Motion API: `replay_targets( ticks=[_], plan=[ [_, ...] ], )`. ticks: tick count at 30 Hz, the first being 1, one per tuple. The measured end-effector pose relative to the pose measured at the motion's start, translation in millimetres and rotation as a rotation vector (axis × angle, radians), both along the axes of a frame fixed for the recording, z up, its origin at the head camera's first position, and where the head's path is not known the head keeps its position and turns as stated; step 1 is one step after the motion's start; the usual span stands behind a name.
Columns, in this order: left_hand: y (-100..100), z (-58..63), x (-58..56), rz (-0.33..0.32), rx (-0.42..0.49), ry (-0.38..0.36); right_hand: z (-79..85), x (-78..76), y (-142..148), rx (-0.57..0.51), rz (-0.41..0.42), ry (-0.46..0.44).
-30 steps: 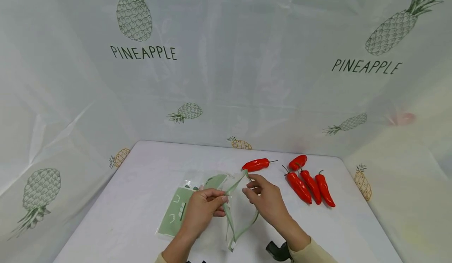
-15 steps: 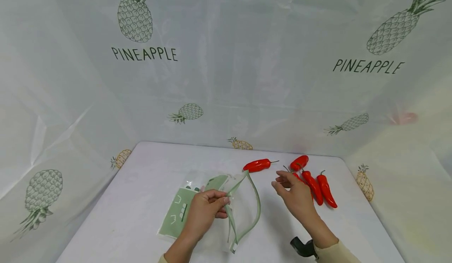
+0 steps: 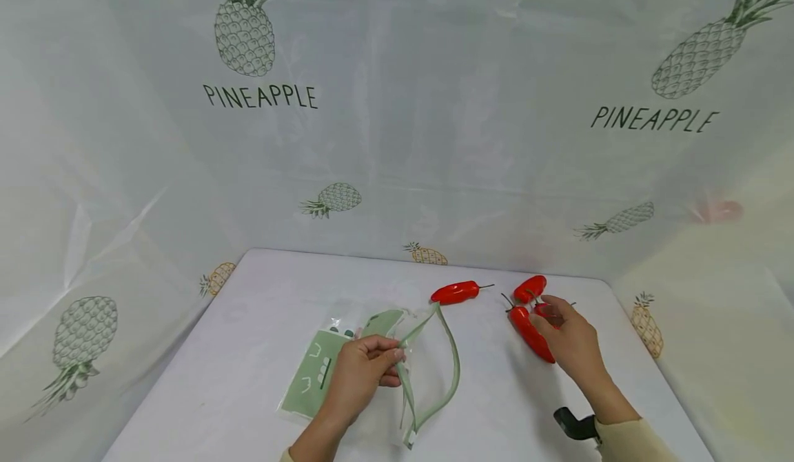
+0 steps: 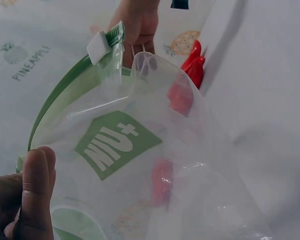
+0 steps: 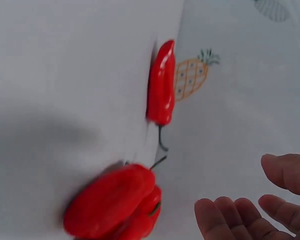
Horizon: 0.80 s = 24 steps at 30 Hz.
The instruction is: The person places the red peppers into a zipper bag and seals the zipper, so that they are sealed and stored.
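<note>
My left hand [image 3: 362,372] pinches the green-edged mouth of a clear plastic zipper bag [image 3: 307,372] printed with a green cartoon face. The bag's mouth gapes open toward the right. In the left wrist view, a white slider [image 4: 98,48] sits at the end of the green zip strip. My right hand [image 3: 573,345] is over the group of red chili peppers [image 3: 526,327] at the right, partly covering them. In the right wrist view its fingers [image 5: 232,215] and thumb are apart, with nothing between them, beside the peppers [image 5: 110,200].
A single red pepper [image 3: 455,292] lies just beyond the bag's far corner, its stem pointing right. A black curved piece [image 3: 575,424] is at my right wrist. White sheeting [image 3: 397,138] with pineapple prints rises behind and beside the white table [image 3: 248,324].
My right hand has let go of the bag's edge and moved right, to the pepper group. My left hand keeps its hold on the bag, whose mouth stays open.
</note>
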<state>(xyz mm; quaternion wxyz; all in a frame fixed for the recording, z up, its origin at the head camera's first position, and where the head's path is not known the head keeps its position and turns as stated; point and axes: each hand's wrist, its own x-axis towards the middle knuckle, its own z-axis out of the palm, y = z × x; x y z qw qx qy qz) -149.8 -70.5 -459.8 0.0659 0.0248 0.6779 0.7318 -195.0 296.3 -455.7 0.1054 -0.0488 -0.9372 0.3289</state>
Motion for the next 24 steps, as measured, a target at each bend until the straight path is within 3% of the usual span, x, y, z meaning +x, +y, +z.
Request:
replay_targets(
  ticks=[6, 14, 24],
  plan=[
    [-1, 1.1, 1.6, -0.002, 0.000, -0.007, -2.4, -9.3, 31, 0.065, -0.017, -0.046],
    [0, 1.0, 1.4, -0.005, 0.008, -0.020, -9.5, -20.0, 69, 0.131, -0.022, -0.018],
    [2, -1.2, -0.2, 0.008, 0.008, -0.025, -27.1, -36.4, 107, 0.142, 0.012, -0.109]
  ],
)
